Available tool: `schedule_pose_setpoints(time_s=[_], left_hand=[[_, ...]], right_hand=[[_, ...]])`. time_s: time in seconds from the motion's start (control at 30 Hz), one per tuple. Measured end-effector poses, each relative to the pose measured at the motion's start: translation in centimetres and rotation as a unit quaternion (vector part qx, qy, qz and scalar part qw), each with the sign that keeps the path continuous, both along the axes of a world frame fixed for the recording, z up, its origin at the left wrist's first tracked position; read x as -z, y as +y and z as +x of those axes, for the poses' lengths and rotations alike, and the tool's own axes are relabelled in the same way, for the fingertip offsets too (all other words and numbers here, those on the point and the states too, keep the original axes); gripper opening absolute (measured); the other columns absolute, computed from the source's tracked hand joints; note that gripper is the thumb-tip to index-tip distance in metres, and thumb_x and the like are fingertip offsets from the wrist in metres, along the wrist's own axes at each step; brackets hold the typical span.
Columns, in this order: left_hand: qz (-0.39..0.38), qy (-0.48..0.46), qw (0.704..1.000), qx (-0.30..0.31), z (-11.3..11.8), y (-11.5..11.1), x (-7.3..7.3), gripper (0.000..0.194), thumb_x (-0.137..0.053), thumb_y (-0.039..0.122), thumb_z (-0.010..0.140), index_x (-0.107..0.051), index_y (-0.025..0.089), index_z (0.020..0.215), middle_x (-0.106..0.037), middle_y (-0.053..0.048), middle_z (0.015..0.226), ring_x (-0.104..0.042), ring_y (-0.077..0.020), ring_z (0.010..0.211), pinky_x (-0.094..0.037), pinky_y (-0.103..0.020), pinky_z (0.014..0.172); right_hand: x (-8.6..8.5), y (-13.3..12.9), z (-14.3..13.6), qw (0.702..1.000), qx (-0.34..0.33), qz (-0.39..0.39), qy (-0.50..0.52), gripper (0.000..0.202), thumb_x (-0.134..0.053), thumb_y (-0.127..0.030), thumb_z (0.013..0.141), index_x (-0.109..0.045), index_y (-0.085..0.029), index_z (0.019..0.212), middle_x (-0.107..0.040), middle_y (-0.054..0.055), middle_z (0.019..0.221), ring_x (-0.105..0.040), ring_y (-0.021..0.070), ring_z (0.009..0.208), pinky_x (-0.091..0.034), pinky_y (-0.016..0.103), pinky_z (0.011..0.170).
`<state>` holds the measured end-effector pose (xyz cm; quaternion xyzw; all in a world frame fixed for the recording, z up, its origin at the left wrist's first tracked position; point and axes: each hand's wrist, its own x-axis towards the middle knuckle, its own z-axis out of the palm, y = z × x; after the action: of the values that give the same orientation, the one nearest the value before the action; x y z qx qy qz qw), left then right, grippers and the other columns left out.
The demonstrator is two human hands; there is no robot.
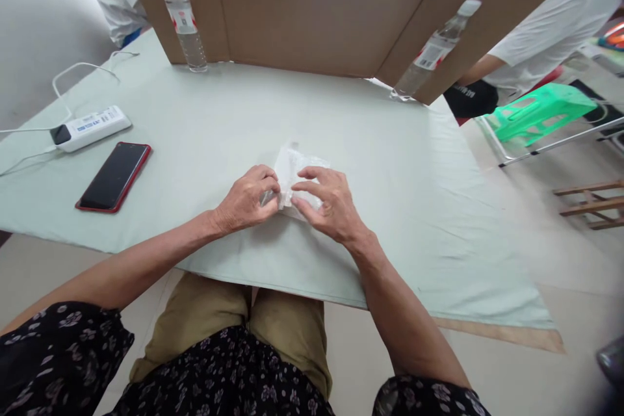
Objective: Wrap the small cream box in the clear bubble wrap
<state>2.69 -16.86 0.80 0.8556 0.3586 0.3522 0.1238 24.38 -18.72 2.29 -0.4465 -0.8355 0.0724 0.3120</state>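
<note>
A crumpled piece of clear plastic packaging, perhaps a bag or bubble wrap, lies on the cloth in front of me. My left hand is closed on its near left edge, thumb and fingers pinched together. My right hand is over its right side, with the thumb and first fingers curved and a gap between them. Those right fingertips are close to the bunched plastic beside my left fingers; whether they touch it is hard to see. Part of the packaging is hidden under my right hand.
A light green cloth covers the table. To the left are a phone and a white power strip with cables. Water bottles stand left and right before a cardboard screen. A person's white sleeve and a green stool are beyond.
</note>
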Motion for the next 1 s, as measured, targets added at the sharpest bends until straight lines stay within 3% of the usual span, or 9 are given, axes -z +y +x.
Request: schedule_pose_setpoints(time_s=[0.07, 0.17, 0.3, 0.43, 0.57, 0.67, 0.77, 0.87, 1.0], left_hand=[[0.006, -0.012, 1.000, 0.011, 0.2, 0.0, 0.4, 0.015, -0.056, 0.012, 0.081, -0.064, 0.017, 0.092, -0.066, -0.009, 0.095, -0.063, -0.0196, 0.089, -0.054, -0.032, 0.079], [0.001, -0.015, 1.000, -0.003, 0.5, -0.5, 0.5, 0.018, -0.055, 0.012, 0.082, -0.062, 0.015, 0.099, -0.065, -0.009, 0.095, -0.061, -0.0188, 0.084, -0.053, -0.030, 0.072], [0.005, -0.003, 0.999, -0.037, 1.0, -1.2, 0.9, 0.019, -0.055, 0.013, 0.084, -0.062, 0.017, 0.100, -0.064, -0.009, 0.097, -0.061, -0.0198, 0.087, -0.053, -0.032, 0.076], [0.048, 0.012, 0.998, -0.043, 1.2, -0.9, 1.5, 0.018, -0.055, 0.015, 0.084, -0.063, 0.017, 0.100, -0.065, -0.011, 0.098, -0.061, -0.0238, 0.093, -0.053, -0.037, 0.082], [0.090, 0.030, 0.995, -0.040, 1.0, -0.6, 1.8, 0.016, -0.055, 0.019, 0.087, -0.066, 0.016, 0.098, -0.066, -0.012, 0.097, -0.060, -0.0248, 0.088, -0.052, -0.040, 0.081], [0.096, 0.031, 0.994, -0.035, 0.9, -0.6, 2.0, 0.017, -0.055, 0.020, 0.088, -0.066, 0.017, 0.099, -0.066, -0.011, 0.098, -0.060, -0.0241, 0.087, -0.052, -0.039, 0.081], [0.093, 0.013, 0.995, -0.030, 1.0, -0.6, 2.2, 0.017, -0.054, 0.019, 0.088, -0.066, 0.016, 0.099, -0.066, -0.012, 0.098, -0.060, -0.0239, 0.089, -0.052, -0.037, 0.081], [0.080, -0.008, 0.996, -0.027, 1.2, -0.6, 2.3, 0.017, -0.053, 0.017, 0.088, -0.066, 0.015, 0.100, -0.065, -0.012, 0.097, -0.059, -0.0239, 0.091, -0.053, -0.037, 0.081], [0.075, -0.016, 0.997, -0.026, 1.2, -0.6, 2.4, 0.017, -0.053, 0.017, 0.089, -0.065, 0.016, 0.100, -0.064, -0.012, 0.097, -0.059, -0.0234, 0.091, -0.053, -0.036, 0.081]], right_hand=[[-0.8, -0.3, 1.2, 0.997, 0.058, -0.043, 0.015, 0.019, -0.063, -0.033, 0.090, -0.073, -0.021, 0.100, -0.073, 0.009, 0.114, -0.066, 0.0256, 0.106, -0.044, 0.043, 0.095], [-1.4, -1.3, 3.2, 0.974, 0.152, -0.168, 0.016, 0.024, -0.061, -0.038, 0.090, -0.070, -0.020, 0.103, -0.075, 0.008, 0.105, -0.069, 0.0211, 0.083, -0.050, 0.037, 0.080], [-0.9, -2.3, 4.2, 0.933, 0.205, -0.295, 0.012, 0.037, -0.060, -0.050, 0.089, -0.070, -0.018, 0.105, -0.075, 0.007, 0.093, -0.067, 0.0193, 0.074, -0.051, 0.035, 0.073], [0.4, -1.9, 2.7, 0.920, 0.216, -0.323, 0.046, 0.056, -0.061, -0.053, 0.088, -0.060, -0.014, 0.128, -0.074, 0.008, 0.093, -0.067, 0.0196, 0.073, -0.051, 0.034, 0.073], [0.9, -1.5, 1.7, 0.921, 0.247, -0.299, 0.042, 0.076, -0.063, -0.054, 0.085, -0.044, -0.012, 0.146, -0.073, 0.007, 0.095, -0.067, 0.0206, 0.072, -0.051, 0.035, 0.074], [0.7, -2.2, 2.3, 0.913, 0.295, -0.280, 0.009, 0.068, -0.059, -0.055, 0.088, -0.052, -0.012, 0.139, -0.073, 0.008, 0.093, -0.067, 0.0218, 0.073, -0.050, 0.037, 0.076], [0.3, -3.2, 2.6, 0.906, 0.292, -0.305, 0.002, 0.054, -0.057, -0.054, 0.090, -0.063, -0.013, 0.125, -0.071, 0.006, 0.079, -0.067, 0.0225, 0.072, -0.049, 0.037, 0.074], [0.2, -3.6, 2.0, 0.892, 0.269, -0.356, 0.066, 0.049, -0.059, -0.051, 0.089, -0.064, -0.013, 0.119, -0.068, 0.004, 0.070, -0.065, 0.0197, 0.062, -0.050, 0.033, 0.063], [0.8, -3.2, 1.0, 0.837, 0.272, -0.412, 0.239, 0.064, -0.065, -0.048, 0.083, -0.051, -0.012, 0.135, -0.061, -0.001, 0.070, -0.056, 0.0139, 0.050, -0.041, 0.026, 0.039]])
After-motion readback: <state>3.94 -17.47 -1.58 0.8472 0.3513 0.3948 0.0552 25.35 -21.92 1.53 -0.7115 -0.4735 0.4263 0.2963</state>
